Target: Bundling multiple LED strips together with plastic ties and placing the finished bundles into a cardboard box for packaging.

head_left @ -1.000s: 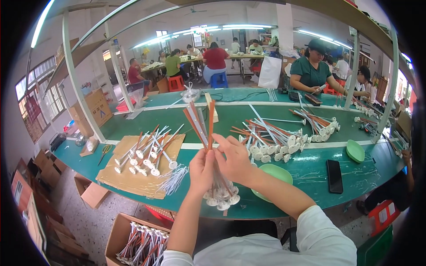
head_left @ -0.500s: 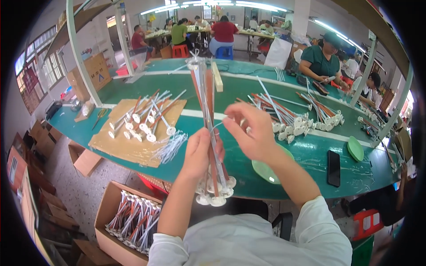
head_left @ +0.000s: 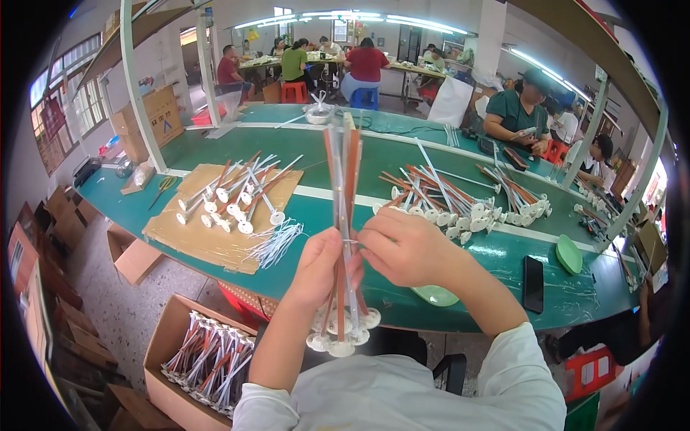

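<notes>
Workshop, green table (head_left: 460, 251) strewn with loose rods. Left hand (head_left: 320, 266) closed around an upright bundle of orange and white rods (head_left: 343, 215) with white disc ends down; right hand (head_left: 402, 248) pinches a thin tie at mid-bundle. Step looks like binding; next needs tie pulled tight, bundle steady.

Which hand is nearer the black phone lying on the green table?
Right. The right hand sits just left of the black phone, pinching the bundle of rods. The left hand grips the bundle further left, beyond the right hand from the phone.
</notes>
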A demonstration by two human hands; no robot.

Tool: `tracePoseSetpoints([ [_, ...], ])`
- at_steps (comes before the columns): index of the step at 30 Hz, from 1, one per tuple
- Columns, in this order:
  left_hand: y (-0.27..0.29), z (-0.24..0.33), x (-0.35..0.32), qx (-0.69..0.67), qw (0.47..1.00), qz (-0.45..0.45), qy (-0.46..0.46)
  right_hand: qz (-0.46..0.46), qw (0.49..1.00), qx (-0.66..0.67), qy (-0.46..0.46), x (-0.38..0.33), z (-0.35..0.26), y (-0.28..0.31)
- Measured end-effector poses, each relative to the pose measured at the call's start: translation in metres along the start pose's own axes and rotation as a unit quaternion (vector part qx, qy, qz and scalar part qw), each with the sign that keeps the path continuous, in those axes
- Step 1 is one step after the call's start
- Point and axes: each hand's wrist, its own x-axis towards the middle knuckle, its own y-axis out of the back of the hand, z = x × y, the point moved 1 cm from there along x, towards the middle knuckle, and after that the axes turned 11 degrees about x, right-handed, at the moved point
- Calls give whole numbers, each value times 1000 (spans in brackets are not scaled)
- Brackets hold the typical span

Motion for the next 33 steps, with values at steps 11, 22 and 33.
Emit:
tracePoseSetpoints([
  [11, -9, 8, -5, 256, 963, 75, -36, 26, 989, 116, -90, -11, -2, -20],
  [22, -6, 14, -84, 316, 947, 49, -21, 39, 421, 788, -447, -41, -75, -66],
  [33, 11, -4, -126, 86, 995, -25, 34, -41, 932, 265, -242, -28, -86, -48],
])
